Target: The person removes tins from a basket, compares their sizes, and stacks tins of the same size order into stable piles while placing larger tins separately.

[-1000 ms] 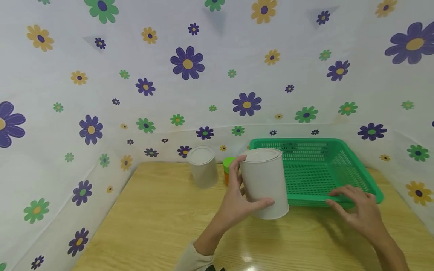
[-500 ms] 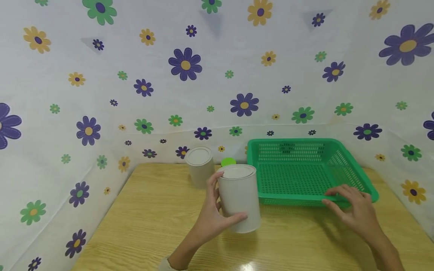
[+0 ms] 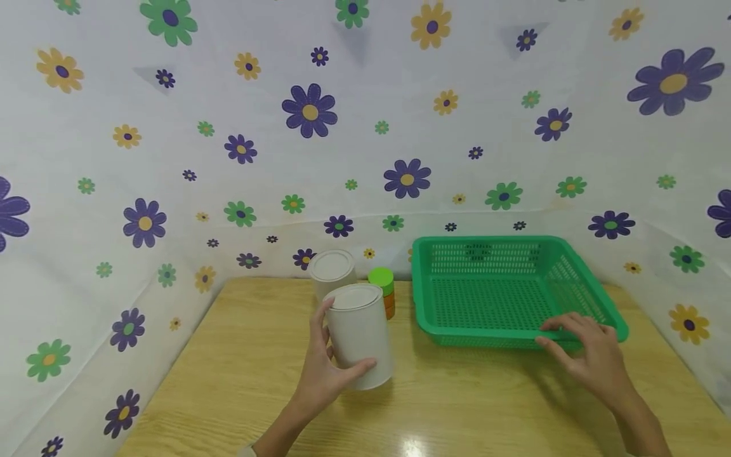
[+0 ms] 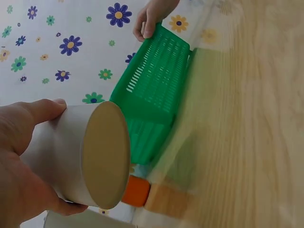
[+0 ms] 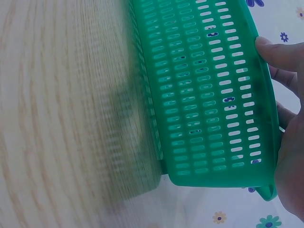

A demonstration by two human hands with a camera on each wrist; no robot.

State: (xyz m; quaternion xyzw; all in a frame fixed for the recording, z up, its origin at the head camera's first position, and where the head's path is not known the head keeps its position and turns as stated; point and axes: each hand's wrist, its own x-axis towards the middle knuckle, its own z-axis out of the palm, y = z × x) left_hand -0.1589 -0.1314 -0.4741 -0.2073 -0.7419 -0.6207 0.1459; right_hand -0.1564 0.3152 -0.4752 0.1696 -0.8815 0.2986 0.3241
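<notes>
A plain white cylindrical can (image 3: 360, 334) was gripped around its side by the left hand (image 3: 322, 374), thumb on the near face and fingers wrapped behind. It was held upright, long axis vertical, lid up, at about 7 o'clock from the table's centre. Whether its base touched the pale wooden table (image 3: 240, 374) could not be told; from the left wrist view it appeared slightly lifted.

At 12 o'clock from the held can, just behind it, a second white cylindrical can (image 3: 332, 270) was seen standing upright. Just beside that, at 1 o'clock, stood a small orange jar with a green lid (image 3: 382, 289).

Further right, a green perforated plastic basket (image 3: 491, 244) was noted lying flat with nothing inside. Its near rim was pinched by the right hand (image 3: 588, 355), fingertips curled over the edge at about 4 o'clock of the basket.

Judged from the layout, no can had yet been placed in the basket; both cans and the jar remained outside it, so any loading seemed barely begun.
</notes>
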